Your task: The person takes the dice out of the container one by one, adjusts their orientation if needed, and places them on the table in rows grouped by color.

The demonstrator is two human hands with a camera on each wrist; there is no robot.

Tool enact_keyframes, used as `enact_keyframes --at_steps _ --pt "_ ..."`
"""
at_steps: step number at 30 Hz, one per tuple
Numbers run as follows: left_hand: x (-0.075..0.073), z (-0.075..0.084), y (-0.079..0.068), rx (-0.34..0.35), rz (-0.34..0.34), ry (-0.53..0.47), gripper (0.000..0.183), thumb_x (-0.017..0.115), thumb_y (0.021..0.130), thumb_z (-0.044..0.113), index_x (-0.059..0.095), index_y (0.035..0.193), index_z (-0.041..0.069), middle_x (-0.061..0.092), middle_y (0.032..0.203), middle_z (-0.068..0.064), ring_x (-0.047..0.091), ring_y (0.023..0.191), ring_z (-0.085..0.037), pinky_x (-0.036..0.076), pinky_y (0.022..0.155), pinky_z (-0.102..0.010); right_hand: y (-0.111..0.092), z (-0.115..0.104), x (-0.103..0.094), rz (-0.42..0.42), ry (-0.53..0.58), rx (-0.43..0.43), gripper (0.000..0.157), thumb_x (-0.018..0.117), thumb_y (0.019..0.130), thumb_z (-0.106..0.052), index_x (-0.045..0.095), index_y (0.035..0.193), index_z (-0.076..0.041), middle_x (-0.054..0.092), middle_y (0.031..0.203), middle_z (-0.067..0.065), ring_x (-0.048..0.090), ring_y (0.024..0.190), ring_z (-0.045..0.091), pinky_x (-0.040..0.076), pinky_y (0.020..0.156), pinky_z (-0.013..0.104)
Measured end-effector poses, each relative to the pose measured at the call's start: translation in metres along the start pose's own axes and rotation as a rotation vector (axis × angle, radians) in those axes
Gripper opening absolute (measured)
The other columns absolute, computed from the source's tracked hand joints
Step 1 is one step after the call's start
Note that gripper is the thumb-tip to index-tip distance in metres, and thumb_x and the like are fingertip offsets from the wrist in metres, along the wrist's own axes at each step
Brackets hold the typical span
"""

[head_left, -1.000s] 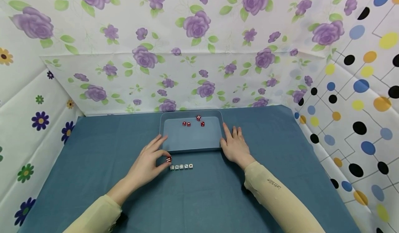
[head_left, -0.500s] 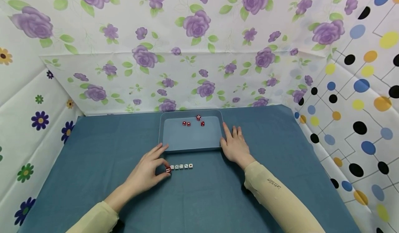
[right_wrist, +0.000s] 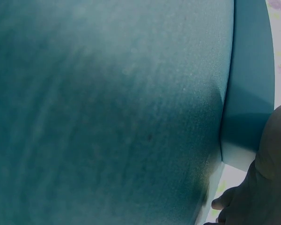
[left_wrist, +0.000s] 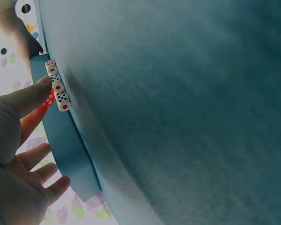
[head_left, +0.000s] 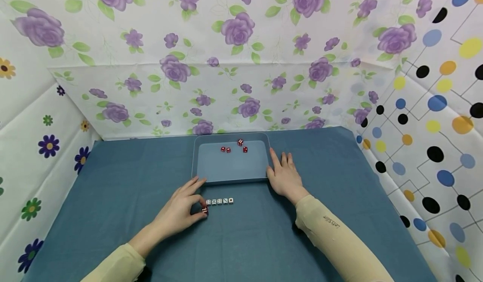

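My left hand [head_left: 182,206] pinches a red die [head_left: 205,210] between thumb and index finger, just in front of the left end of a row of several white dice [head_left: 219,201]. In the left wrist view the red die [left_wrist: 48,99] shows partly behind the thumb, beside the white dice [left_wrist: 58,88]. The other left fingers extend toward the near left corner of a blue-grey tray [head_left: 234,182]. My right hand [head_left: 284,177] rests against the tray's right side, fingers extended. Several more red dice [head_left: 228,150] lie inside the tray, toward its back.
A blue cloth [head_left: 241,240] covers the table. Behind it hangs a floral sheet [head_left: 211,89]. Patterned sheets also flank the left and right sides, the right one with coloured dots [head_left: 434,154].
My left hand has carried the red die toward me, from behind the row's left end to in front of it. The right hand has stayed at the tray.
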State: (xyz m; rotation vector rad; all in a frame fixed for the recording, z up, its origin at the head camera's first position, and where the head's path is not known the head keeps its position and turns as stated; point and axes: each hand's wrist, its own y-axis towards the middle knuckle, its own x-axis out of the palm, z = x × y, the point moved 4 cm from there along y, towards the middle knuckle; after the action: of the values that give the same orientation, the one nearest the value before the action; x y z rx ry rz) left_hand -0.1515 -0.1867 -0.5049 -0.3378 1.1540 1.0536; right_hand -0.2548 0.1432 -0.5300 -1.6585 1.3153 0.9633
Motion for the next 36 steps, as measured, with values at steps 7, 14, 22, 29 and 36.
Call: enact_keyframes --at_steps 7,14,22,29,36 --pt "0.001 0.0 0.001 0.003 -0.026 0.071 0.02 0.098 0.079 0.024 0.083 0.093 0.023 0.045 0.165 -0.02 0.028 0.157 -0.048 0.035 0.114 -0.075 0.007 0.006 0.006 -0.01 0.002 0.003 0.066 0.032 0.116 -0.041 0.005 0.174 -0.027 0.007 0.175 0.03 -0.004 0.162 0.048 0.013 0.128 0.063" --pt "0.005 -0.001 0.004 -0.006 -0.076 0.1 0.022 0.099 0.079 0.027 0.081 0.092 0.026 0.04 0.168 -0.02 0.022 0.159 -0.049 0.032 0.117 -0.073 0.011 0.012 0.011 -0.016 0.007 0.007 0.067 0.03 0.116 -0.045 0.003 0.174 -0.028 0.005 0.176 0.028 -0.006 0.162 0.046 0.013 0.128 0.063" --pt "0.005 0.003 0.007 0.006 -0.066 0.134 0.025 0.1 0.076 0.026 0.08 0.09 0.027 0.037 0.169 -0.022 0.019 0.159 -0.051 0.03 0.117 -0.074 0.005 0.005 0.004 -0.012 0.011 0.007 0.066 0.032 0.116 -0.04 0.004 0.174 -0.027 0.007 0.175 0.03 -0.004 0.162 0.048 0.012 0.128 0.063" --pt "0.006 0.004 0.008 0.016 -0.061 0.149 0.025 0.1 0.076 0.027 0.079 0.088 0.027 0.038 0.168 -0.022 0.021 0.158 -0.053 0.031 0.116 -0.074 0.004 0.002 0.0 -0.023 0.012 0.019 0.065 0.03 0.116 -0.041 0.004 0.174 -0.027 0.007 0.176 0.028 -0.005 0.163 0.046 0.012 0.129 0.062" --pt "0.007 0.004 0.007 -0.017 -0.089 0.144 0.024 0.099 0.078 0.027 0.079 0.091 0.027 0.036 0.17 -0.021 0.015 0.16 -0.049 0.027 0.119 -0.073 0.004 0.003 0.001 -0.027 0.011 0.016 0.065 0.031 0.116 -0.041 0.004 0.174 -0.027 0.007 0.176 0.028 -0.004 0.163 0.046 0.012 0.129 0.062"
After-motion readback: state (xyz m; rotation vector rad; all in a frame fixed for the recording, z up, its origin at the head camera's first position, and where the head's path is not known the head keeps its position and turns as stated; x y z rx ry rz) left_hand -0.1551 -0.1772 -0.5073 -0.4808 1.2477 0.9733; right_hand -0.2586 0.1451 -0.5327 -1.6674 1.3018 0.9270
